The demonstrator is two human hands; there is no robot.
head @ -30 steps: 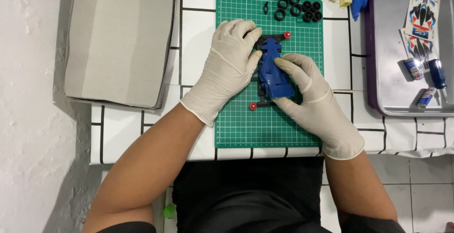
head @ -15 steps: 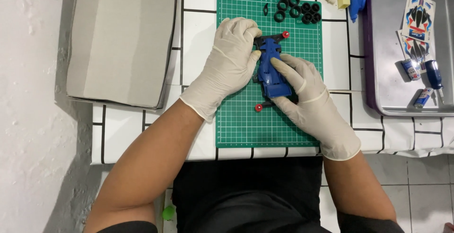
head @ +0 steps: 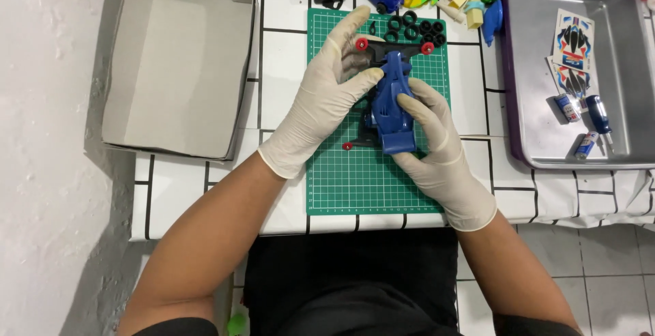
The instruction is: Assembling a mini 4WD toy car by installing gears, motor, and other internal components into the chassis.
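An open cardboard box (head: 181, 70) sits at the left of the tiled table (head: 280, 49), a metal tray (head: 539, 70) at the right, and a green cutting mat (head: 361, 179) lies between them. Over the mat is a blue toy car body (head: 390, 104), long and narrow, on a black frame with small red rollers (head: 361, 45) at its corners. The gloved left hand (head: 321, 104) grips its left side with fingers curled; the gloved right hand (head: 433, 145) clasps its right side and rear end. Black tyres (head: 413, 27) lie just beyond.
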